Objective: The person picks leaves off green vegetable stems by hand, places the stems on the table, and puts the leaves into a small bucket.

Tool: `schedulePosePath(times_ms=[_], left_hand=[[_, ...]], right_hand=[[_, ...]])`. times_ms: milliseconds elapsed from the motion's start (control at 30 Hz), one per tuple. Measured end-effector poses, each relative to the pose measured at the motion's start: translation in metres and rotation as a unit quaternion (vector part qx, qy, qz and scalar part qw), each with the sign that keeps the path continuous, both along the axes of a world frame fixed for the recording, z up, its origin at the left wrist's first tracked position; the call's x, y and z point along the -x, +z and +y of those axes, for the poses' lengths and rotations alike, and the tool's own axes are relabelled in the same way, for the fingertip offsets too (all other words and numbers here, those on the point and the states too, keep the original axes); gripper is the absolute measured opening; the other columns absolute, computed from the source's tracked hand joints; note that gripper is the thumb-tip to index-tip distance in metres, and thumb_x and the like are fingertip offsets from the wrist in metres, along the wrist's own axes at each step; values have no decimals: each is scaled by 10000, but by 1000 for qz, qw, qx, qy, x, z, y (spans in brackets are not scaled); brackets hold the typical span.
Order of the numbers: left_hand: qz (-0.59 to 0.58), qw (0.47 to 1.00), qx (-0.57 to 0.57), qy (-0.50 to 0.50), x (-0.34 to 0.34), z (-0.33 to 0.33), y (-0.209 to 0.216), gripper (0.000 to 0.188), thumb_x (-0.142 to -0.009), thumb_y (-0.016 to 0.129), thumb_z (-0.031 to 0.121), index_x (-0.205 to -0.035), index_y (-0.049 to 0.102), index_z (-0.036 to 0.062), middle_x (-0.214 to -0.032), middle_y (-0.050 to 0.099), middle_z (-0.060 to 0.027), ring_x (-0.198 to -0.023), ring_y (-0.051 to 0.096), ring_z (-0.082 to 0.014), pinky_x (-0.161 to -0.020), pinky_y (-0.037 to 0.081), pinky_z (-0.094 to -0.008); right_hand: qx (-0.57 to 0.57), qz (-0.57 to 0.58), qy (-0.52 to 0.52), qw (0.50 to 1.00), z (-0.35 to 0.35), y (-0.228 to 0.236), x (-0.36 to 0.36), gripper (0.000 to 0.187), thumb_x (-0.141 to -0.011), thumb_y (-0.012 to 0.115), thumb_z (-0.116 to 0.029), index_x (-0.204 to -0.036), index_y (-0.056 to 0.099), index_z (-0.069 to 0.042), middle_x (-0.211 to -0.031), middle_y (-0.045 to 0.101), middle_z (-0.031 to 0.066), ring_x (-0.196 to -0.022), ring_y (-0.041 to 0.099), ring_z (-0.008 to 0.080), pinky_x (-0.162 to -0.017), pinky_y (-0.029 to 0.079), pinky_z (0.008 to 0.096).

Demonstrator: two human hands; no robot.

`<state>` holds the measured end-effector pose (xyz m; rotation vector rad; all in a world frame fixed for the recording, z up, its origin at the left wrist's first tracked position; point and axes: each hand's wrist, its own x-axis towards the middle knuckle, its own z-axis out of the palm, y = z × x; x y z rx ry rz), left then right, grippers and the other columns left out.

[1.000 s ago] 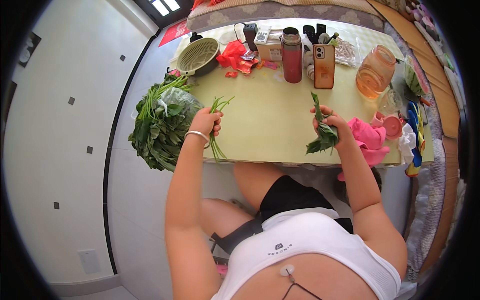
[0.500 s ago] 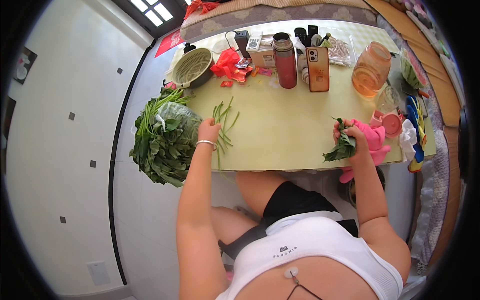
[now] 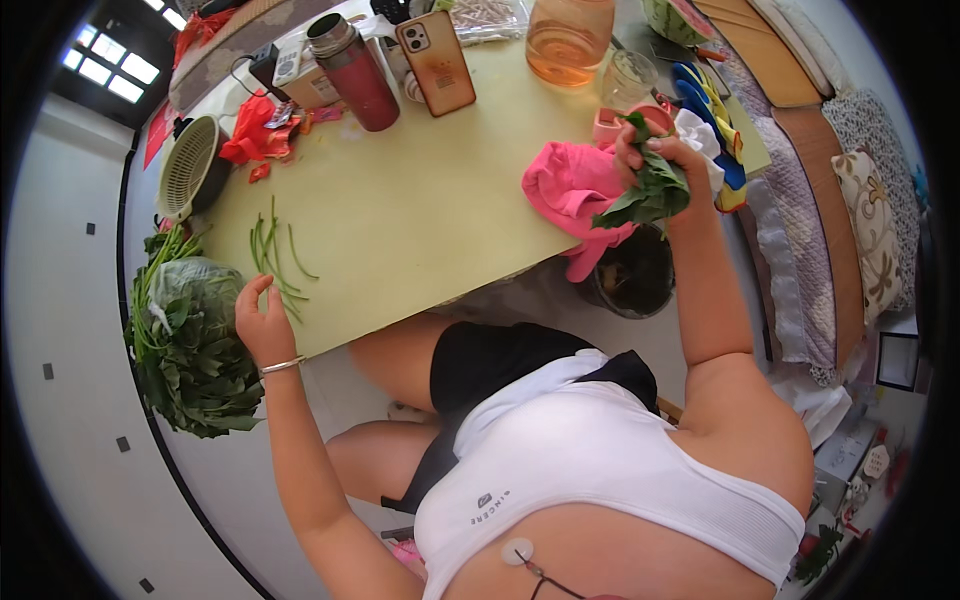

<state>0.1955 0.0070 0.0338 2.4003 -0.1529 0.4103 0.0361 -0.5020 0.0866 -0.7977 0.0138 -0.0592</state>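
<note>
My right hand [image 3: 684,172] is closed around a bunch of dark green leaves [image 3: 655,190], raised above a pink cloth [image 3: 575,185] at the table's right side. My left hand [image 3: 264,325] hovers by the table's front left edge, fingers loosely bent and apart, nothing visible in them. Just beyond its fingertips, several thin green stems [image 3: 268,250] lie loose on the yellow table [image 3: 420,210]. Left of that hand is a big heap of leafy greens [image 3: 205,370], partly in a clear plastic bag [image 3: 200,285].
A dark bin [image 3: 640,285] stands below the table's right front corner. At the back are a colander [image 3: 193,165], red plastic bag [image 3: 255,130], red thermos [image 3: 358,80], propped phone [image 3: 437,65] and jar of amber liquid [image 3: 568,45]. Blue-yellow gloves [image 3: 712,125] lie right.
The view has swung to the right, bringing the bin into fuller sight. My right hand has carried the leaves outward past the pink cloth. My left hand has come away from the stems.
</note>
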Motion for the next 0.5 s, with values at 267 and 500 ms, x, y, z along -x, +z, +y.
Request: schedulePosePath(times_ms=[267,500], left_hand=[[-43,996,14,-71,29,-23,12,152,-819,614,33,-960,667,19,-1085,654,-131,-1043,600,-276,-942,437,-370],[-80,993,-14,-81,46,-1,18,164,-790,596,24,-938,666,30,-1062,656,-137,-1020,605,-291,-921,451,-374]], right_hand=[[99,20,-85,991,-8,26,26,285,-793,571,-201,-1010,530,-20,-752,465,50,-584,420,141,-521,357,257],[62,-1,-28,998,14,16,1,307,-766,548,-127,-1024,556,39,-801,557,114,-698,546,179,-617,466,254]])
